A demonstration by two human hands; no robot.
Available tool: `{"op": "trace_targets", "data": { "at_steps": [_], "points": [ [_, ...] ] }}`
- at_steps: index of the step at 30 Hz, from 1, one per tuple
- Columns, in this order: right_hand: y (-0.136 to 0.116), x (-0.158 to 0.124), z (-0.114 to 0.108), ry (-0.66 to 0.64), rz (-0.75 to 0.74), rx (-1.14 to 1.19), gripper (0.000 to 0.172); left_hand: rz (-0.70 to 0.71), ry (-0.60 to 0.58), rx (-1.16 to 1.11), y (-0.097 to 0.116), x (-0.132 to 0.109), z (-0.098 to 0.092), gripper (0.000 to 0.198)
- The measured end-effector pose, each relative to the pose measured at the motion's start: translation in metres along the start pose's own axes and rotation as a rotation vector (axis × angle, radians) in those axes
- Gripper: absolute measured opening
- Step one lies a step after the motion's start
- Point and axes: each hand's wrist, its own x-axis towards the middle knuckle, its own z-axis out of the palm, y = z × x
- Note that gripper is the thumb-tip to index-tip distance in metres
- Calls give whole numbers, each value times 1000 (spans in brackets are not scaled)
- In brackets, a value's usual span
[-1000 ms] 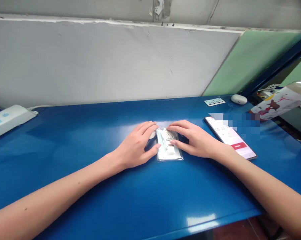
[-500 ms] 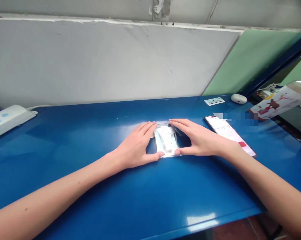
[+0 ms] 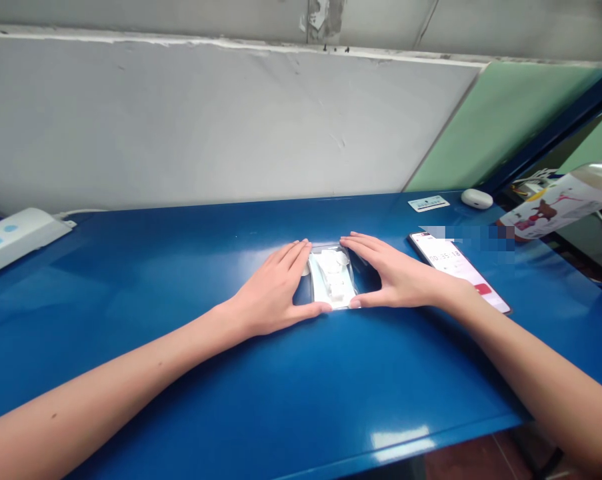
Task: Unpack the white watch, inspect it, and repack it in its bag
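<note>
A small clear plastic packet (image 3: 335, 279) lies flat on the blue table, with a white folded item and a pale blue sheet showing inside. My left hand (image 3: 275, 287) rests at its left side, fingers stretched toward the top corner and thumb touching the bottom edge. On the opposite side, my right hand (image 3: 395, 270) spans the packet's right edge, fingertips near the upper corner and thumb at the lower one. Both hands are open, with thumbs and fingers wide apart. The packet's side edges are partly hidden by the fingers.
Right of my right hand lies a phone (image 3: 461, 270) showing a running timer. Behind it are a small card (image 3: 428, 203) and a white earbud case (image 3: 477, 199). A labelled bottle (image 3: 555, 207) leans at the right, and a white power strip (image 3: 23, 237) sits far left.
My left thumb has slid slightly right along the packet's bottom edge. The fingers of my right hand have shifted slightly up. The packet stays in nearly the same place.
</note>
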Motion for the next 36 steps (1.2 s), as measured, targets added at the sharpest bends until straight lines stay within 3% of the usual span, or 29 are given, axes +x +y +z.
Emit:
{"op": "trace_targets", "data": {
  "at_steps": [10,19,27,33,36],
  "points": [
    [-2,1,-1,-43,38,-7,112,-34,-22,4,0,0,-1,105],
    [1,2,0,17,-18,-39,103,-38,-21,31,1,0,0,99],
    [-1,4,-1,159,-40,-38,78,-20,51,-1,1,-1,1,67],
    [-2,5,-1,310,-116,-28,25,-23,84,-25,-2,-1,1,49],
    [-1,5,-1,316,-177,-5,24,-21,105,-56,-2,-1,1,45]
  ]
}}
